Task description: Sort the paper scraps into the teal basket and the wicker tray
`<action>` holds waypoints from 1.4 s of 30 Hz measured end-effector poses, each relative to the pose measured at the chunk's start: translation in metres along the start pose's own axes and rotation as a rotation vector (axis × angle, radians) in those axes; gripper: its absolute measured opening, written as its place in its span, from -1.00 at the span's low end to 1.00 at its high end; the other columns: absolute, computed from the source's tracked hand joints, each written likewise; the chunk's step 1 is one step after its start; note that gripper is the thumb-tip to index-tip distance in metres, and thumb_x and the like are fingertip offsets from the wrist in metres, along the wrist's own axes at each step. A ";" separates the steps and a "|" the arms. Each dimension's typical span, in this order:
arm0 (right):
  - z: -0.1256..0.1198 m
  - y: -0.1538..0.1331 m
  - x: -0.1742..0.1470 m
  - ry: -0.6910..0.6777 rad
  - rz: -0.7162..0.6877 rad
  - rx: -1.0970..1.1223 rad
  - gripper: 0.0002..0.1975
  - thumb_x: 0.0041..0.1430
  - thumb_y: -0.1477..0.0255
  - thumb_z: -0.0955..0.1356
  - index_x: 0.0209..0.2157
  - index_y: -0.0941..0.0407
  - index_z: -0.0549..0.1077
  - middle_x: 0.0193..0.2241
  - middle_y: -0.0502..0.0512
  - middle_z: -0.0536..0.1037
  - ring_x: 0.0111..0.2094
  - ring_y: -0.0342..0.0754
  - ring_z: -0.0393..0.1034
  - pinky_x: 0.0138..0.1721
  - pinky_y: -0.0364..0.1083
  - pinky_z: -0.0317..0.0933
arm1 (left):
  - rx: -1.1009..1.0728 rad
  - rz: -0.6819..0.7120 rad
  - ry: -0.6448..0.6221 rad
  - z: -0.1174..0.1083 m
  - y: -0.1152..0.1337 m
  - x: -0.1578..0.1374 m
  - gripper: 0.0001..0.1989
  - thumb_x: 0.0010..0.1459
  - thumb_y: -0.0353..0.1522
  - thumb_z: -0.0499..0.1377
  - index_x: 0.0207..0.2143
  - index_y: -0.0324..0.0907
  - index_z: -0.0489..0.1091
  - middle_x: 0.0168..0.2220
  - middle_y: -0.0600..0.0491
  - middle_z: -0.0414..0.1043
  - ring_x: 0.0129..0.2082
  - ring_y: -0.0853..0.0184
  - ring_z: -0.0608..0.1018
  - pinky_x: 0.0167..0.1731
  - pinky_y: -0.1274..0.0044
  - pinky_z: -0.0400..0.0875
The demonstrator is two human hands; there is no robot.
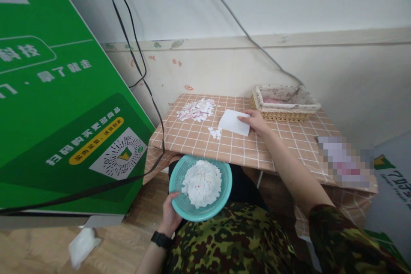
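Observation:
My left hand (171, 213) grips the rim of a teal plastic colander (226, 180), just below the table's front edge. White paper scraps (202, 183) are heaped inside it, with a tiny red bit among them. On the table, my right hand (254, 120) pinches the right side of a white sheet of paper (231, 121). By the sheet's left edge lies a small cluster of white scraps (214, 132). Farther back on the left is a larger pile of white and pinkish paper scraps (196, 109).
A wicker basket (285, 115) with a cloth lining stands at the table's back right. The checked tablecloth (237, 154) hangs over the front edge. A green panel (80, 107) rises at left, with a black strap (156, 111) hanging before it. A blurred item (343, 162) lies far right.

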State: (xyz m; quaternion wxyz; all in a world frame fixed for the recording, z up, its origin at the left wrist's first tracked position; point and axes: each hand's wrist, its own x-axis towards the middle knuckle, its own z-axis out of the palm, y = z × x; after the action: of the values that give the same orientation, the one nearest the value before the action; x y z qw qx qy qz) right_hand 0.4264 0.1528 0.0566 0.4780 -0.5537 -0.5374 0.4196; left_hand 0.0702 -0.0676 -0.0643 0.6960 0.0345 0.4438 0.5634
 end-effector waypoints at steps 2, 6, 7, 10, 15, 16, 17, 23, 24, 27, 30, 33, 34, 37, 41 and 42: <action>0.002 -0.001 -0.003 -0.084 0.021 0.029 -0.60 -0.22 0.24 0.46 -0.33 0.19 0.46 -0.51 0.09 0.51 -0.61 -0.12 0.32 -0.67 -0.18 0.15 | 0.000 -0.006 0.007 0.003 0.001 -0.002 -0.75 -0.09 -0.46 0.15 -0.29 -0.30 0.48 -0.39 -0.10 0.58 -0.29 0.08 0.58 -0.18 0.26 0.43; 0.000 -0.002 -0.004 -0.052 0.015 0.093 -0.58 -0.22 0.25 0.47 -0.29 0.16 0.43 -0.46 0.08 0.52 -0.56 -0.09 0.37 -0.63 -0.17 0.21 | 0.001 0.008 0.012 0.006 0.001 -0.004 -0.75 -0.08 -0.48 0.14 -0.28 -0.30 0.47 -0.36 -0.11 0.58 -0.28 0.10 0.58 -0.17 0.26 0.43; -0.002 -0.001 -0.004 -0.041 0.023 0.091 -0.58 -0.22 0.25 0.47 -0.28 0.15 0.42 -0.46 0.08 0.52 -0.56 -0.09 0.37 -0.63 -0.17 0.21 | 0.004 0.009 0.013 0.007 0.001 -0.005 -0.77 -0.08 -0.48 0.14 -0.30 -0.30 0.47 -0.37 -0.10 0.58 -0.29 0.10 0.59 -0.17 0.26 0.43; -0.005 0.001 -0.004 -0.077 0.064 0.062 -0.59 -0.23 0.27 0.48 -0.30 0.14 0.41 -0.49 0.07 0.51 -0.60 -0.11 0.35 -0.67 -0.19 0.16 | 0.017 0.001 -0.013 0.008 0.003 -0.007 -0.80 -0.07 -0.48 0.15 -0.33 -0.31 0.48 -0.38 -0.11 0.58 -0.30 0.09 0.59 -0.16 0.25 0.42; -0.005 -0.003 -0.008 -0.274 0.117 0.076 -0.61 -0.27 0.32 0.50 -0.34 0.16 0.43 -0.47 0.09 0.52 -0.57 -0.10 0.37 -0.66 -0.19 0.18 | 0.013 -0.039 -0.082 0.014 0.008 -0.013 -0.76 -0.03 -0.44 0.15 -0.26 -0.32 0.47 -0.33 -0.13 0.58 -0.26 0.07 0.58 -0.14 0.22 0.41; -0.005 -0.005 -0.009 -0.277 0.123 0.088 -0.61 -0.28 0.32 0.50 -0.34 0.16 0.42 -0.47 0.09 0.53 -0.55 -0.10 0.38 -0.64 -0.18 0.20 | 0.008 -0.043 -0.086 0.015 0.009 -0.015 -0.76 -0.02 -0.43 0.15 -0.26 -0.31 0.48 -0.34 -0.13 0.58 -0.26 0.06 0.58 -0.13 0.22 0.41; -0.005 -0.006 -0.009 -0.267 0.130 0.099 -0.60 -0.29 0.33 0.51 -0.35 0.15 0.42 -0.47 0.08 0.53 -0.55 -0.09 0.38 -0.63 -0.18 0.21 | 0.004 -0.046 -0.086 0.017 0.010 -0.016 -0.76 -0.03 -0.43 0.15 -0.26 -0.31 0.48 -0.35 -0.12 0.58 -0.26 0.06 0.58 -0.13 0.22 0.40; 0.003 -0.013 -0.018 -0.384 0.140 0.120 -0.64 -0.33 0.37 0.51 -0.43 0.16 0.39 -0.55 0.03 0.49 -0.60 -0.13 0.35 -0.64 -0.18 0.16 | 0.008 -0.051 -0.099 0.026 0.016 -0.022 -0.72 -0.01 -0.42 0.14 -0.21 -0.31 0.46 -0.30 -0.14 0.58 -0.23 0.05 0.57 -0.13 0.22 0.40; 0.005 -0.014 -0.020 -0.428 0.148 0.124 -0.65 -0.34 0.38 0.51 -0.45 0.16 0.38 -0.56 0.02 0.48 -0.60 -0.14 0.34 -0.63 -0.18 0.16 | 0.011 -0.051 -0.101 0.026 0.017 -0.022 -0.71 -0.01 -0.43 0.14 -0.20 -0.31 0.46 -0.29 -0.14 0.58 -0.22 0.05 0.56 -0.13 0.22 0.40; 0.008 -0.018 -0.023 -0.479 0.165 0.130 -0.66 -0.36 0.40 0.51 -0.50 0.17 0.36 -0.59 0.00 0.46 -0.62 -0.17 0.32 -0.63 -0.19 0.14 | 0.023 -0.052 -0.109 0.028 0.018 -0.023 -0.71 0.01 -0.43 0.13 -0.19 -0.32 0.46 -0.26 -0.14 0.57 -0.20 0.06 0.56 -0.12 0.23 0.40; 0.004 -0.019 -0.022 -0.435 0.120 0.155 -0.67 -0.35 0.41 0.51 -0.53 0.16 0.32 -0.61 -0.04 0.43 -0.62 -0.18 0.31 -0.64 -0.21 0.12 | 0.028 -0.050 -0.118 0.028 0.020 -0.023 -0.73 0.02 -0.42 0.13 -0.21 -0.32 0.46 -0.27 -0.14 0.57 -0.21 0.07 0.56 -0.13 0.24 0.40; 0.000 -0.019 -0.022 -0.463 0.109 0.156 -0.69 -0.30 0.41 0.50 -0.55 0.16 0.30 -0.63 -0.06 0.41 -0.63 -0.20 0.30 -0.65 -0.22 0.10 | 0.033 -0.038 -0.095 0.029 0.022 -0.024 -0.77 -0.01 -0.45 0.14 -0.26 -0.31 0.47 -0.31 -0.12 0.58 -0.24 0.08 0.57 -0.14 0.24 0.41; -0.001 -0.019 -0.022 -0.490 0.123 0.144 -0.69 -0.29 0.40 0.50 -0.55 0.16 0.29 -0.63 -0.07 0.40 -0.64 -0.21 0.28 -0.65 -0.23 0.09 | 0.035 -0.035 -0.084 0.029 0.022 -0.024 -0.79 -0.02 -0.46 0.15 -0.29 -0.31 0.48 -0.33 -0.12 0.58 -0.26 0.08 0.58 -0.15 0.25 0.41; 0.001 -0.019 -0.024 -0.593 0.189 0.073 -0.69 -0.25 0.37 0.49 -0.55 0.16 0.29 -0.66 -0.08 0.38 -0.67 -0.23 0.25 -0.68 -0.24 0.05 | 0.045 -0.040 -0.064 0.029 0.024 -0.025 -0.82 -0.04 -0.47 0.16 -0.33 -0.31 0.48 -0.36 -0.11 0.58 -0.30 0.09 0.58 -0.17 0.26 0.42; 0.011 -0.019 -0.029 -0.680 0.198 0.050 -0.69 -0.23 0.35 0.49 -0.55 0.16 0.30 -0.63 -0.08 0.39 -0.64 -0.23 0.25 -0.66 -0.24 0.06 | 0.038 -0.053 -0.062 0.026 0.024 -0.026 -0.84 -0.03 -0.46 0.17 -0.36 -0.31 0.48 -0.38 -0.09 0.58 -0.34 0.13 0.59 -0.18 0.29 0.42; 0.015 -0.019 -0.030 -0.691 0.187 0.060 -0.68 -0.23 0.35 0.49 -0.55 0.16 0.29 -0.63 -0.09 0.39 -0.63 -0.24 0.25 -0.65 -0.24 0.06 | 0.035 -0.056 -0.063 0.026 0.025 -0.027 -0.85 -0.03 -0.46 0.17 -0.36 -0.31 0.48 -0.37 -0.08 0.58 -0.35 0.15 0.59 -0.17 0.30 0.42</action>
State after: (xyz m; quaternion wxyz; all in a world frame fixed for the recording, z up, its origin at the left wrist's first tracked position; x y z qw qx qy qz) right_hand 0.4062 0.1231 0.0713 0.2436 -0.4117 -0.6019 0.6394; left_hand 0.0696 -0.0685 -0.0195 0.7244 0.0521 0.4323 0.5345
